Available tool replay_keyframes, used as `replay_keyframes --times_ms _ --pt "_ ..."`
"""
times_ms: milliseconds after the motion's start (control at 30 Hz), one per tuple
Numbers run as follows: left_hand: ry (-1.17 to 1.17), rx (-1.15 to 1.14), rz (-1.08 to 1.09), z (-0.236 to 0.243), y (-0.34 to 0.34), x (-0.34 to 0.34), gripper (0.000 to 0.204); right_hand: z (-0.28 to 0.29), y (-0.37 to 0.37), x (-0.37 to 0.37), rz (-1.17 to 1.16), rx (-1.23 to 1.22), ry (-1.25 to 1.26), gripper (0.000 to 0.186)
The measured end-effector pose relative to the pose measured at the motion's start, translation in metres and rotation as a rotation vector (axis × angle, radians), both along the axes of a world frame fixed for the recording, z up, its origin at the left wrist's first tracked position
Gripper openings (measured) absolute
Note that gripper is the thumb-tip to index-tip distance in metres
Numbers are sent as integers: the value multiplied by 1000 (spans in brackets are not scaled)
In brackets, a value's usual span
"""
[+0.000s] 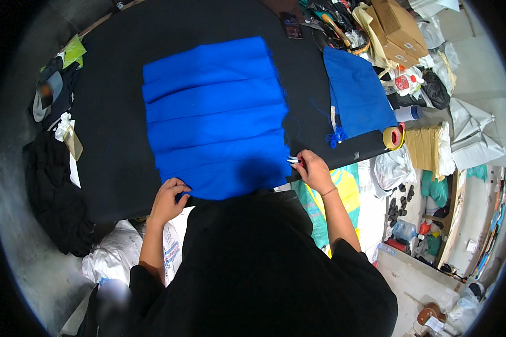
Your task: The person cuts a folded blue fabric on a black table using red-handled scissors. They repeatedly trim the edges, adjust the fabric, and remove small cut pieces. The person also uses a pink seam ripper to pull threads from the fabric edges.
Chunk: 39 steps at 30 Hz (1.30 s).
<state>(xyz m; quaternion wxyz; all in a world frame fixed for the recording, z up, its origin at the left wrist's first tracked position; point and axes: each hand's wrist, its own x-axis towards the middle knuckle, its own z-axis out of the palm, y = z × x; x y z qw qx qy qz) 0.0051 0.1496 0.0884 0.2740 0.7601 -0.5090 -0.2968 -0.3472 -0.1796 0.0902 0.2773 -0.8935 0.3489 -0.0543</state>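
A bright blue cloth (213, 112) lies spread on the black-covered table (109, 123), with several horizontal folds and a frayed right edge. My left hand (170, 199) has its fingers closed on the cloth's lower left corner. At the lower right corner, my right hand (315, 171) grips small white-tipped thread snips (293, 160), whose tips sit beside the fabric's edge. Part of the lower cloth lies in shadow.
A second blue piece (354, 90) and a tape roll (392, 137) lie at the right. A phone (292, 25) sits at the back, near cardboard boxes (396, 31) and clutter. Black garments (53, 185) hang over the left edge; bags fill the floor below.
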Motion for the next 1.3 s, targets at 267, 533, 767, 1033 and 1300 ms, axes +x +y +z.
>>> replay_keyframes --times_ms 267,533,767,1033,1300 --pt "12 4 7 -3 2 2 16 -35 8 2 103 -248 -20 22" --pt "-1 17 21 -2 5 1 16 -36 6 6 132 -275 21 18" --pt "-12 44 55 3 14 -1 17 -8 36 9 -113 321 -195 34" --pt "362 -33 178 12 21 26 10 12 16 6 166 808 -268 24" --pt "547 52 157 44 -11 55 10 18 -19 15 35 937 -189 21"
